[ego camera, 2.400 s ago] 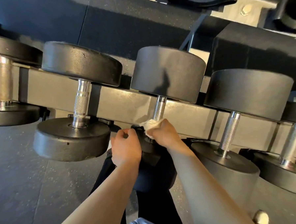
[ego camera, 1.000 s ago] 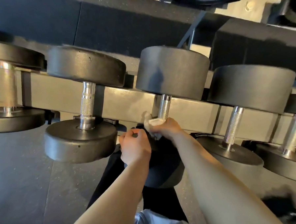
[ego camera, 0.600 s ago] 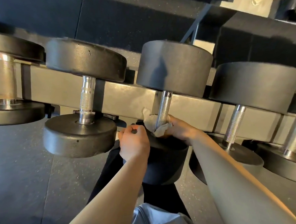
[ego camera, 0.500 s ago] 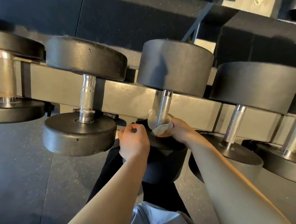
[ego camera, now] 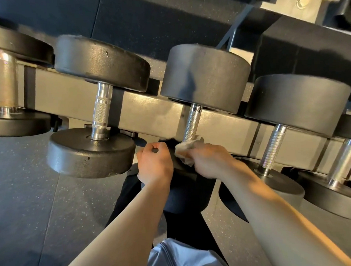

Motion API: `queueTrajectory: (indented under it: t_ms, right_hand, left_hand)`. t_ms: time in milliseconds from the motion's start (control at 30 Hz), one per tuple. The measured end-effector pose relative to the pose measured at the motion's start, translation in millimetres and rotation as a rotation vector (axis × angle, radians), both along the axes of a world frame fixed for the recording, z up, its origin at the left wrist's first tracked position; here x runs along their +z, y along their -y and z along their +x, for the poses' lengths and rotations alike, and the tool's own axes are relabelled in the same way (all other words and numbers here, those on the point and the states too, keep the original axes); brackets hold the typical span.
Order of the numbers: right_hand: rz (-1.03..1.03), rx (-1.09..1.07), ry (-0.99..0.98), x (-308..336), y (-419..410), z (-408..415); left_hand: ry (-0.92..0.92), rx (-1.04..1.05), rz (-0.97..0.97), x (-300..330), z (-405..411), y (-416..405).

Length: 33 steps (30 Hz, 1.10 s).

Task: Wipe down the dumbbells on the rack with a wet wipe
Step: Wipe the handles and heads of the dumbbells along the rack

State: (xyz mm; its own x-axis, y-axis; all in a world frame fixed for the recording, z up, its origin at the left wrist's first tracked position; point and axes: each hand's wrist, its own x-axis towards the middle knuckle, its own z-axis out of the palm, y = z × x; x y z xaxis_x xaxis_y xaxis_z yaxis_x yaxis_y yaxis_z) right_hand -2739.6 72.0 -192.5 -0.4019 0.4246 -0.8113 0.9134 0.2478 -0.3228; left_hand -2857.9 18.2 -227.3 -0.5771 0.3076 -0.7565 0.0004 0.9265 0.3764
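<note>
The middle dumbbell [ego camera: 200, 105] runs top to bottom in the frame. The right hand [ego camera: 207, 161] pinches a wipe [ego camera: 187, 151] against its near end. The left hand [ego camera: 155, 164] curls around that end's edge.

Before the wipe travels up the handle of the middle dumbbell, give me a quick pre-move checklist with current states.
1. White crumpled wet wipe held in right hand: ok.
2. Wipe touching the base of the knurled chrome handle: ok.
3. Left hand steadying the black near dumbbell head: ok.
4. Upper handle unobstructed: ok.
5. Dumbbell seated on the grey metal rack rail: cannot tell.
6. Wipe still moist: cannot tell.
</note>
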Motion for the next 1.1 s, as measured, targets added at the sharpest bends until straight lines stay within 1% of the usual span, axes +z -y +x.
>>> queueTrajectory:
  t_ms: [67, 100, 167, 233, 300, 367, 433, 567, 667, 800, 900, 1000, 1033, 1100]
  right_hand:
    - [-0.028, 0.024, 0.132, -7, -6, -13]
    - [-0.026, 0.03, 0.162, -9, -7, -20]
    - [-0.02, 0.052, 0.141, -6, -9, -28]
    - [-0.058, 0.022, 0.116, 2, -10, -27]
    - [-0.057, 0.062, 0.102, 12, -8, -25]
    - [-0.063, 0.073, 0.076, 14, -4, -22]
    - [-0.115, -0.05, -0.004, 26, -2, -27]
    - [-0.156, -0.448, -0.186, 56, 2, -67]
    - [-0.195, -0.636, -0.231, 65, 9, -105]
    - [-0.148, -0.667, -0.138, 55, 5, -151]
    - [-0.225, -0.839, -0.128, 46, -1, -185]
    - [-0.296, -0.971, -0.079, 40, -1, -229]
    - [-0.288, -0.963, -0.067, 36, 0, -241]
    - [-0.209, -0.821, -0.033, 26, -1, -259]
  left_hand:
    - [0.016, 0.006, 0.008, -2, -1, 0]
    - [0.036, 0.009, 0.014, -2, -2, 0]
    - [0.116, 0.017, 0.056, 0, -3, 0]
    - [0.241, 0.031, 0.116, 3, -11, 3]
    - [0.369, 0.004, 0.151, 10, -25, 10]
    - [0.401, -0.038, 0.163, 18, -44, 26]
    - [0.401, 0.009, 0.17, 36, -61, 41]
    - [0.303, 0.128, 0.3, 73, -100, 61]
    - [0.22, 0.16, 0.36, 87, -133, 64]
    - [0.193, 0.21, 0.381, 91, -179, 64]
    - [0.236, 0.198, 0.322, 85, -215, 64]
    - [0.313, 0.134, 0.245, 77, -253, 59]
    - [0.336, 0.109, 0.232, 74, -265, 55]
    - [0.378, 0.093, 0.224, 73, -285, 39]
